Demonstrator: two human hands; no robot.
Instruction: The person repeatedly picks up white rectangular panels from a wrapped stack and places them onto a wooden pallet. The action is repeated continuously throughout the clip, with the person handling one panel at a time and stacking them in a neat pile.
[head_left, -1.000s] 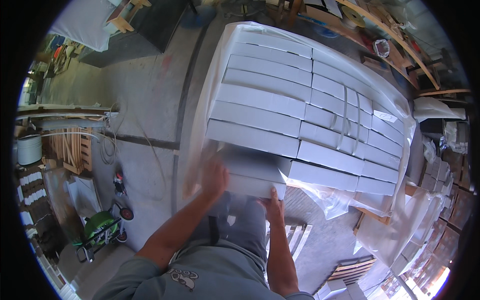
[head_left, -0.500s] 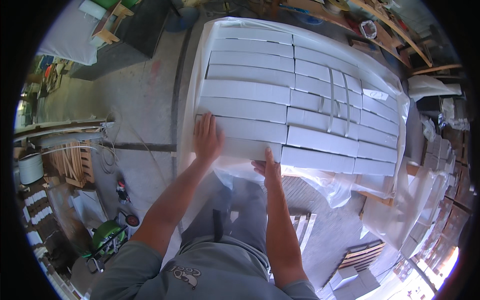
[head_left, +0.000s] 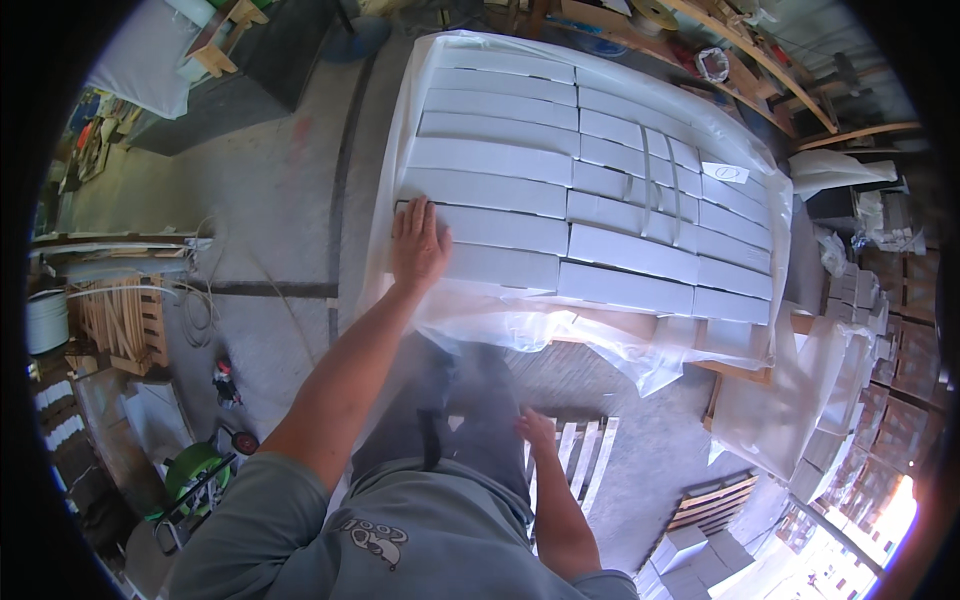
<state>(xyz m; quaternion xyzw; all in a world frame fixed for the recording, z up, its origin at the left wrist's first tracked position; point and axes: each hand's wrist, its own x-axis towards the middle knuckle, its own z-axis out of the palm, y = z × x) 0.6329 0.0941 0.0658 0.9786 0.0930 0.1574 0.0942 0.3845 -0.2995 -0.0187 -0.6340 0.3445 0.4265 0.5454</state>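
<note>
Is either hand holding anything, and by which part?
Nothing appears held: the left hand rests on long white cardboard boxes; the right hand hangs apart from them.

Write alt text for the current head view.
A person's left hand rests on rows of white boxes bordered by translucent plastic sheeting. The right hand hangs away from them, near the person's leg. A slatted pallet lies nearby.

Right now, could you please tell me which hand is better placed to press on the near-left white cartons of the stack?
Probably the left hand: it rests on the left end of those white cartons, fingers extended. The right hand hangs lower, off the stack, beside the leg.
</note>
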